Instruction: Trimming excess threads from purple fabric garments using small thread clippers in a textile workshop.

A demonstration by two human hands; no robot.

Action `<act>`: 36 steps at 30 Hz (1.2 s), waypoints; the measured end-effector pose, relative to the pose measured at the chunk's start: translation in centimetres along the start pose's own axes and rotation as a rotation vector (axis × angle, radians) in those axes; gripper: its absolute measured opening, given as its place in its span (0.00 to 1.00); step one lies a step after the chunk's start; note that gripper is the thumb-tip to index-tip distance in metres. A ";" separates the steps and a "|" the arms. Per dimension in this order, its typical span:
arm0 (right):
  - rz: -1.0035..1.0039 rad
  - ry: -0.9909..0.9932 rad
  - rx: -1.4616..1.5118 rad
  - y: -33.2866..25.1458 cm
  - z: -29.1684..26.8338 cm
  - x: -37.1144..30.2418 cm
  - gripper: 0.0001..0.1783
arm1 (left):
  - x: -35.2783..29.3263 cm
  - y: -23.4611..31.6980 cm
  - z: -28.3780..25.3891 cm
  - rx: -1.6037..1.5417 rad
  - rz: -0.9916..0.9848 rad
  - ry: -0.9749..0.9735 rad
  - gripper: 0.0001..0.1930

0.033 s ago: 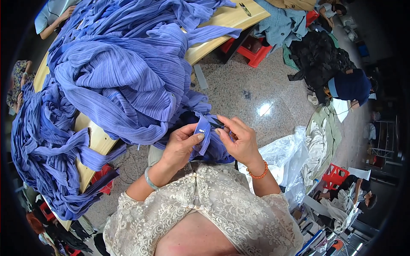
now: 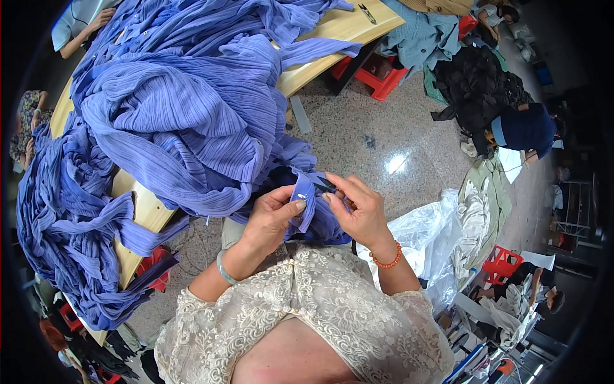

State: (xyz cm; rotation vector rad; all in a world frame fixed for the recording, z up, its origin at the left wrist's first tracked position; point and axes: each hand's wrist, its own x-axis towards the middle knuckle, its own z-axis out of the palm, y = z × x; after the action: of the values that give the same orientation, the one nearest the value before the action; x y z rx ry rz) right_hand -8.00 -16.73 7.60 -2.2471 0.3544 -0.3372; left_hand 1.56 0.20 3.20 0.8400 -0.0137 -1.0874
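Note:
My left hand (image 2: pixel 276 214) pinches the edge band of a blue-violet ribbed knit garment (image 2: pixel 304 192), thumb on top beside a small white mark or button. My right hand (image 2: pixel 359 208) is closed around a small dark tool, apparently thread snips (image 2: pixel 325 185), whose narrow dark part points at the band. Most of the tool is hidden by the fingers. Below both hands the garment hangs in front of my lap. To the upper left it meets a big heap of the same blue-violet knitwear (image 2: pixel 173 121).
Under the heap is a wooden table (image 2: pixel 339 32), with another pair of snips (image 2: pixel 367 14) near its far corner. Red stools (image 2: pixel 380 77), black clothes (image 2: pixel 476 83) and clear plastic sheeting (image 2: pixel 428 237) lie around the speckled floor. Several people work nearby, one hand (image 2: pixel 101 19) touching the heap.
The dark tool in my right hand shows slightly differently against the band. Otherwise both hands and the garment stay in place.

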 end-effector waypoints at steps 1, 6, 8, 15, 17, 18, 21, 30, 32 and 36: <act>0.000 0.000 0.007 0.0 0.0 -0.1 0.18 | 0.0 0.0 -0.1 -0.001 -0.002 0.001 0.17; -0.105 -0.007 0.010 0.1 0.2 -0.2 0.20 | 0.2 -0.1 -0.1 0.014 0.038 -0.035 0.17; -0.138 -0.026 -0.013 0.1 0.0 -0.2 0.20 | 0.0 0.4 0.3 -0.007 0.014 -0.034 0.17; -0.123 -0.050 -0.007 0.3 -0.4 -0.6 0.20 | 0.2 0.7 0.6 -0.066 0.003 -0.008 0.20; -0.104 -0.041 -0.014 0.3 -0.4 -0.7 0.21 | 0.1 0.8 0.7 -0.068 0.004 -0.011 0.22; -0.103 -0.037 -0.016 0.2 -0.5 -0.7 0.21 | 0.1 0.9 0.8 -0.074 0.010 -0.006 0.22; -0.111 -0.041 -0.022 -0.1 -0.6 -1.0 0.20 | 0.0 0.9 0.7 -0.074 0.019 -0.004 0.24; -0.111 0.012 -0.095 -0.5 -0.4 -1.2 0.19 | -0.1 0.6 0.6 -0.035 0.027 -0.008 0.25; -0.028 -0.023 -0.144 -0.7 -0.8 -1.2 0.17 | -0.1 0.6 0.6 -0.034 0.027 -0.008 0.25; -0.036 -0.029 -0.147 -0.6 -0.7 -1.3 0.17 | 0.0 0.4 0.4 -0.054 0.028 -0.010 0.25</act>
State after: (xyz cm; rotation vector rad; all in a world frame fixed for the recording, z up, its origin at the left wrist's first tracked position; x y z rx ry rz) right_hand -9.42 -16.39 8.30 -2.4019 0.3339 -0.3059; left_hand 1.64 0.05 3.75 0.7833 -0.0044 -1.0618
